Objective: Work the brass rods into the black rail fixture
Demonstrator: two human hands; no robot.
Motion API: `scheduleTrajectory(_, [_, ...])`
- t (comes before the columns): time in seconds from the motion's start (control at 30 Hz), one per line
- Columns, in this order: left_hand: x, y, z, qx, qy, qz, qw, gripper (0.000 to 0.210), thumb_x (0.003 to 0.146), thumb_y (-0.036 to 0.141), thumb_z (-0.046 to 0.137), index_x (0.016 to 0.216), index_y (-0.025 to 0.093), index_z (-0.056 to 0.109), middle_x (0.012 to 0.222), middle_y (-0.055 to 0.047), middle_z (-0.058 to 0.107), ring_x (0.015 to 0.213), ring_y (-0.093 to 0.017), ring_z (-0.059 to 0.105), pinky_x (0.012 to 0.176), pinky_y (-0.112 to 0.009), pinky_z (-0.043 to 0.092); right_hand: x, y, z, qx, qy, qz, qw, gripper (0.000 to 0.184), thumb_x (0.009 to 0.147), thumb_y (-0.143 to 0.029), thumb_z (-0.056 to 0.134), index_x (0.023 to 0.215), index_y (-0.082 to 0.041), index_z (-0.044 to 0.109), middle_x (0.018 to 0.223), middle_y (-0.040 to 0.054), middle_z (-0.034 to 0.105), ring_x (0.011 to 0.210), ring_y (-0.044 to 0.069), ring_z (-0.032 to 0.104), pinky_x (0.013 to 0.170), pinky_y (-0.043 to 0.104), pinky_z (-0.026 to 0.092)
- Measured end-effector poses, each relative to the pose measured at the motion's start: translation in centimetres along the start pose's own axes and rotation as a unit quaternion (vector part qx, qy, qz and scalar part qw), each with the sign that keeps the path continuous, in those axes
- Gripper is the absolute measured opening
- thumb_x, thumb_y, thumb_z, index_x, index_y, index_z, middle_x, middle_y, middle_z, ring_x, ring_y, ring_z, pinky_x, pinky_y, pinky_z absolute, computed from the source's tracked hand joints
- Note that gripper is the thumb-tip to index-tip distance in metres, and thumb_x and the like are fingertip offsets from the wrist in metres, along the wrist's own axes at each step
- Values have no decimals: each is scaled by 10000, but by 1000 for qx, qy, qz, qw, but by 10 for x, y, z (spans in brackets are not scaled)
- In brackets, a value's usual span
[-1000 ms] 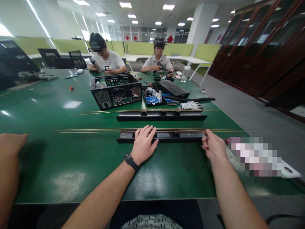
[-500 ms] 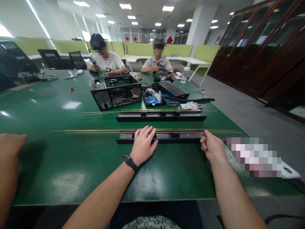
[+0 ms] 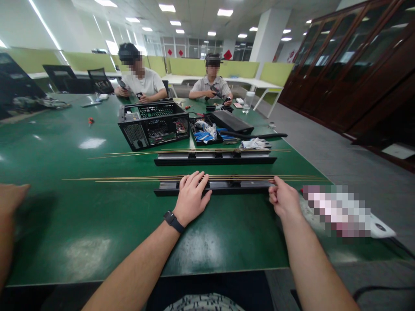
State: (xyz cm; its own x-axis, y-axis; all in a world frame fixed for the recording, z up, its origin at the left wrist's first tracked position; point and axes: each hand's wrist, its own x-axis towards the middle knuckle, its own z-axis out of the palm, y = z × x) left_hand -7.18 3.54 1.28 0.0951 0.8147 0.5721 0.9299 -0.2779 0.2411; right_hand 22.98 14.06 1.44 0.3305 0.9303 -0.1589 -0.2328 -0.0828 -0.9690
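My left hand (image 3: pixel 193 194), fingers stretched out, lies across the near black-and-silver rail (image 3: pixel 249 186) and the thin gold-coloured rods (image 3: pixel 129 178) along its back side. The rods run past both ends of the rail. My right hand (image 3: pixel 285 195) is closed at the rail's right end, thumb and forefinger pinched on one thin rod; its fingers partly hide the grip. Behind, parallel to this rail, lies a second similar rail (image 3: pixel 215 161) with more thin rods (image 3: pixel 123 152) along it.
An open black computer case (image 3: pixel 155 125) stands behind the rails. Beside it are a tray with blue-white gloves (image 3: pixel 205 131), a dark flat box (image 3: pixel 231 121) and another glove (image 3: pixel 256 144). Another person's hand (image 3: pixel 13 196) reaches in at left. Two people sit opposite. A white power strip (image 3: pixel 381 226) lies right.
The lowest rod's left end has slid to the right relative to the near rail. My left hand stays on the rail. The whole view has shifted slightly.
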Motion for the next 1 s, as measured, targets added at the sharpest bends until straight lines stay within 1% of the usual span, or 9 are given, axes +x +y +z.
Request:
scheduleTrajectory(0.13, [0,0,0,-1,1,2,1000,494,972,327,580,1457,249,527,1465,-111,590,1410,-310,489,1183,-523,329,-7,1,4,-20,-89,11,996,332,755,-450,816,820,-164,661,472,-11,566,268,55,328,277,182,182])
scheduleTrajectory(0.2, [0,0,0,0,1,2,1000,489,975,329,576,1454,245,528,1465,-112,590,1412,-308,486,1185,-522,326,-8,1,5,-20,-109,17,994,336,742,-442,828,825,-157,669,471,-15,562,271,52,327,280,179,181])
scheduleTrajectory(0.27, [0,0,-1,1,-1,2,1000,486,978,330,571,1453,238,527,1466,-112,589,1414,-304,483,1189,-518,321,-7,1,4,-11,-88,15,996,316,746,-427,819,817,-160,666,466,-25,551,272,51,328,279,176,186])
scheduleTrajectory(0.43, [0,0,-1,2,-3,1,1000,494,976,337,579,1456,233,523,1468,-112,588,1413,-301,482,1187,-518,321,1,1,1,5,16,-7,1000,267,775,-409,774,783,-186,628,459,-35,539,273,59,338,268,173,194])
scheduleTrajectory(0.5, [0,0,0,1,-3,1,1000,502,970,336,588,1458,240,522,1470,-111,587,1414,-305,481,1183,-522,326,1,1,0,1,4,-4,1000,277,774,-417,778,788,-184,628,460,-31,544,271,59,338,269,175,189])
scheduleTrajectory(0.63, [0,0,0,0,-2,-2,1000,496,972,336,584,1456,244,526,1469,-109,588,1409,-303,487,1183,-520,326,-4,4,3,-10,-85,20,996,321,756,-436,815,822,-164,656,467,-22,560,265,49,321,276,173,177])
scheduleTrajectory(0.7, [0,0,0,1,-2,-2,1000,497,974,342,583,1457,241,524,1470,-107,588,1409,-298,487,1188,-516,322,-4,5,3,-8,-101,23,995,324,746,-429,826,827,-161,663,469,-21,559,265,47,319,276,172,178])
scheduleTrajectory(0.9, [0,0,0,5,-5,-3,1000,494,977,344,580,1455,230,521,1473,-105,585,1416,-296,479,1194,-508,312,6,5,-2,14,8,-4,1000,254,774,-391,789,772,-186,639,462,-38,533,282,55,337,264,167,204])
scheduleTrajectory(1.0, [0,0,0,4,-4,-3,1000,497,976,341,580,1456,228,519,1474,-106,584,1416,-297,479,1194,-507,313,5,5,-2,1,10,-8,1000,259,784,-404,779,772,-180,648,465,-29,544,279,58,337,260,169,198])
